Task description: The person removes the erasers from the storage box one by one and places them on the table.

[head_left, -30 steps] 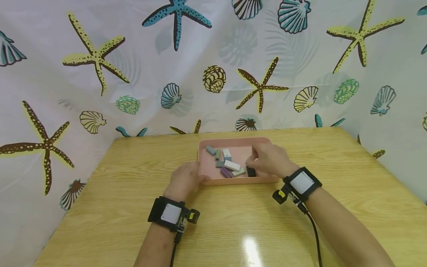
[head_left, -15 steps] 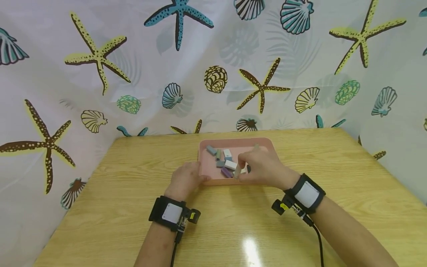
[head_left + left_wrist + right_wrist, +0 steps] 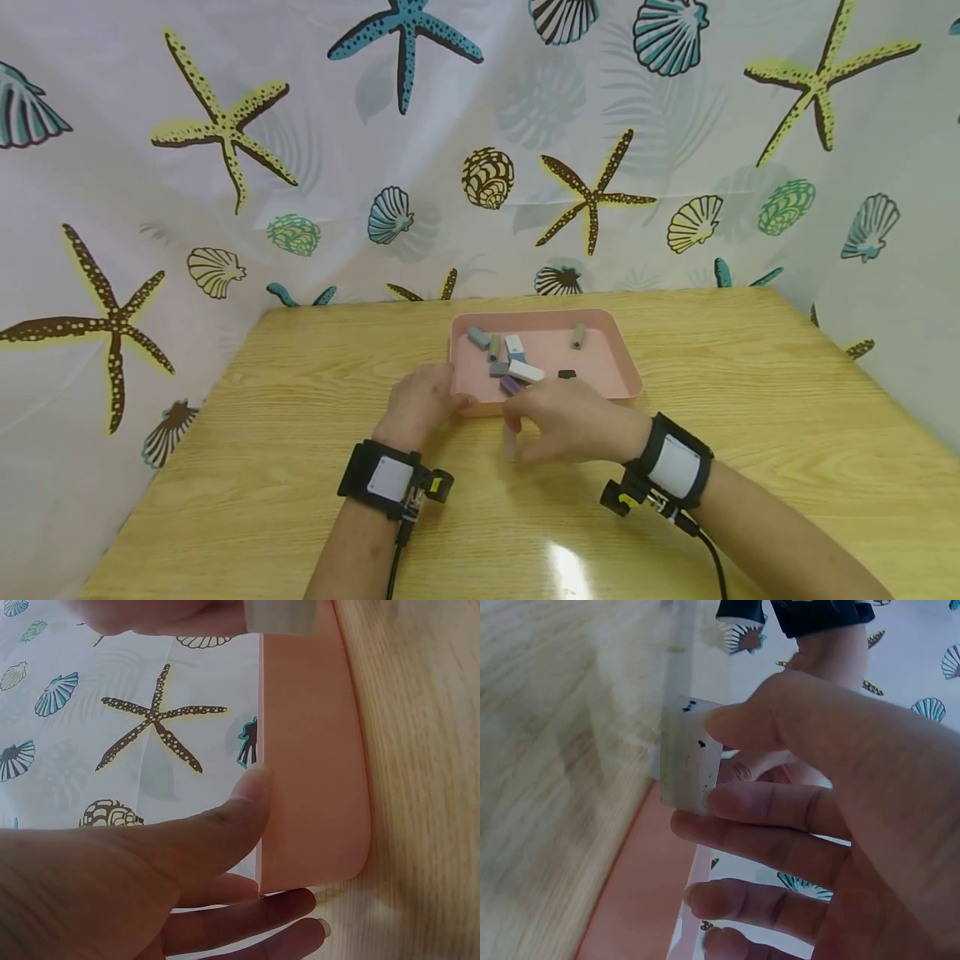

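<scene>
— Why is the left hand (image 3: 422, 402) parked at the tray's corner?

— It steadies the pink tray (image 3: 617, 360), I'd judge — thumb laid along the rim, fingers relaxed against the near-left corner, clasping nothing.

— And inside the tray?

— Small blocks clustered toward its left: grey, white, purple; a black piece (image 3: 567, 374) and another grey one apart on the right.

— The right hand (image 3: 567, 421)?

— It pinches a pale speckled block (image 3: 689, 756) between thumb and fingertips, just in front of the tray over the wooden table (image 3: 787, 392) — lifted clear, seemingly to be set outside.
</scene>
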The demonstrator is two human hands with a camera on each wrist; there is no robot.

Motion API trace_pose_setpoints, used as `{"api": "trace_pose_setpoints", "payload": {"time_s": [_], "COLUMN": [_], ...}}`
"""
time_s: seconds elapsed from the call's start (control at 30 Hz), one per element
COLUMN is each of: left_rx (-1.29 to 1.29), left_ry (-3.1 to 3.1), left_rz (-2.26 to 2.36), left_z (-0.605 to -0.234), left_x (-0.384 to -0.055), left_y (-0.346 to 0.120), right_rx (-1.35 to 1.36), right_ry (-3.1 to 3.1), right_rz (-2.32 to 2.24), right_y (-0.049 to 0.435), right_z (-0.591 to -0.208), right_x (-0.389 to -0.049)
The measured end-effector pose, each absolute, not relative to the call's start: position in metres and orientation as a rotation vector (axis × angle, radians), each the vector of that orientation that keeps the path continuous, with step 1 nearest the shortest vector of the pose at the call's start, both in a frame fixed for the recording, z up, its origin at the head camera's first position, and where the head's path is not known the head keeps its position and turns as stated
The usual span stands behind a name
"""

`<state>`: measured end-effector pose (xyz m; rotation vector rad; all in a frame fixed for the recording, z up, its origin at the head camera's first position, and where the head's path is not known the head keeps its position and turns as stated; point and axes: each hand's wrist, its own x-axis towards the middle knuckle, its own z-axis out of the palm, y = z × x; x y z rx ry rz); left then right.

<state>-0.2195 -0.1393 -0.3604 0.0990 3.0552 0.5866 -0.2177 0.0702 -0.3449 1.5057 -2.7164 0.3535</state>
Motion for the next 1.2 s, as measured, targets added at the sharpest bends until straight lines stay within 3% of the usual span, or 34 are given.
{"api": "trace_pose_setpoints", "payload": {"time_s": [0.87, 1.2], "left_rx": [0.099, 0.139], "left_ry": [3.045, 3.066], "left_rz": [0.585, 0.577], "left_z": [-0.36, -0.362], "left_x": [-0.223, -0.222], "left_y": [-0.14, -0.141], "right_rx": [1.702, 1.609], "right_ry": [-2.738, -2.666], "right_rz": [0.253, 0.424], "right_y": [0.061, 0.07], "right_z": [-0.359, -0.345], "right_x": [-0.214, -0.248]}}
